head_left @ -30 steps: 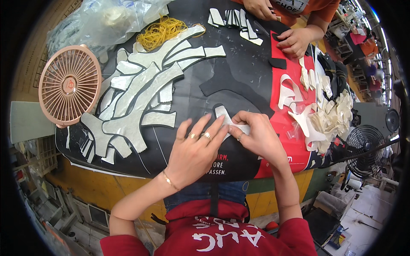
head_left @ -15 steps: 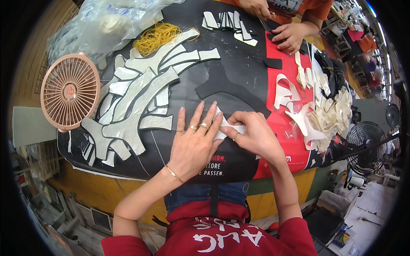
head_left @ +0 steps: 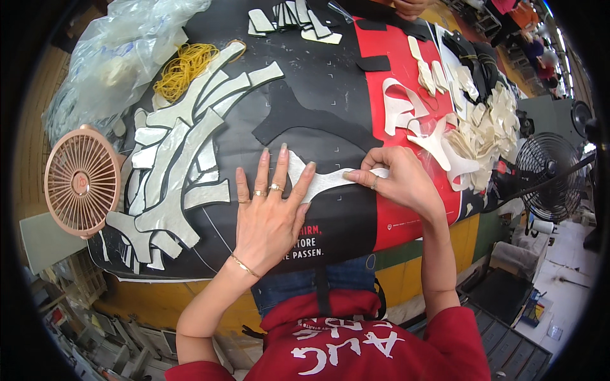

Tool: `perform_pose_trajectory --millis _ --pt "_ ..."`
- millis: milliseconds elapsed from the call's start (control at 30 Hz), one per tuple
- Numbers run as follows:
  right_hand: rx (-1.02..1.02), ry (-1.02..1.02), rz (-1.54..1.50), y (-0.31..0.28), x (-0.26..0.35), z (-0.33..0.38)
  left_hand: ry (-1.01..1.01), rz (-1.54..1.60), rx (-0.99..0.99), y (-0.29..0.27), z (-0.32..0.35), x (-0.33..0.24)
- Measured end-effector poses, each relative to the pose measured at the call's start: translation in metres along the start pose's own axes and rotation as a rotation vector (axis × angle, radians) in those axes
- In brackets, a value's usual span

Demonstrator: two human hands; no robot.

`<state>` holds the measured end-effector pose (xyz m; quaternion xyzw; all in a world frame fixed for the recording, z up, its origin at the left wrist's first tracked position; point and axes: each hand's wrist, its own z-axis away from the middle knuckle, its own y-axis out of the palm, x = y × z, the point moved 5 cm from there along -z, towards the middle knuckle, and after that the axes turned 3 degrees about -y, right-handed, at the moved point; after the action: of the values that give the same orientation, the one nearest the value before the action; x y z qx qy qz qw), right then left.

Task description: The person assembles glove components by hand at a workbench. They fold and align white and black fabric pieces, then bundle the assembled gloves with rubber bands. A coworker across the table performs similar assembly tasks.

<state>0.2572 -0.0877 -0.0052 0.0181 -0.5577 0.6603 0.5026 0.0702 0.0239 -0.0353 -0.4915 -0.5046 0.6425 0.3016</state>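
Observation:
My left hand (head_left: 270,209) lies flat with fingers spread on a white curved cut-out piece (head_left: 324,183), pressing it onto a black shaped piece (head_left: 305,120) on the table cover (head_left: 330,70). My right hand (head_left: 401,181) pinches the right end of the same white piece between thumb and fingers. Rings sit on the left hand and a thin bracelet on its wrist.
Several silvery white cut-outs (head_left: 184,159) lie to the left, with yellow rubber bands (head_left: 181,66) and a plastic bag (head_left: 121,57) beyond. A pink fan (head_left: 82,181) stands at the left edge, a black fan (head_left: 549,178) at the right. Cream pieces (head_left: 483,124) pile at right. Another person's hand (head_left: 410,6) is at the far side.
My left hand has flattened and spread its fingers over the white piece. The piece now lies stretched out between both hands, and the view has shifted closer to the table.

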Motion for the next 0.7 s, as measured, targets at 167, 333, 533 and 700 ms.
perform_pose_trajectory --millis 167,333,533,700 --pt "-0.004 -0.003 0.018 0.004 -0.007 0.001 0.007 -0.029 0.04 0.0 -0.002 -0.002" --pt "0.002 -0.083 0.055 0.003 -0.007 0.0 0.01 -0.071 0.038 -0.001 -0.002 -0.003" --pt "-0.078 -0.117 0.071 0.005 -0.004 0.0 0.016 -0.153 0.063 -0.002 -0.003 -0.003" --pt "-0.083 -0.083 0.216 0.005 0.001 0.003 0.03 -0.096 0.074 -0.009 -0.005 -0.014"
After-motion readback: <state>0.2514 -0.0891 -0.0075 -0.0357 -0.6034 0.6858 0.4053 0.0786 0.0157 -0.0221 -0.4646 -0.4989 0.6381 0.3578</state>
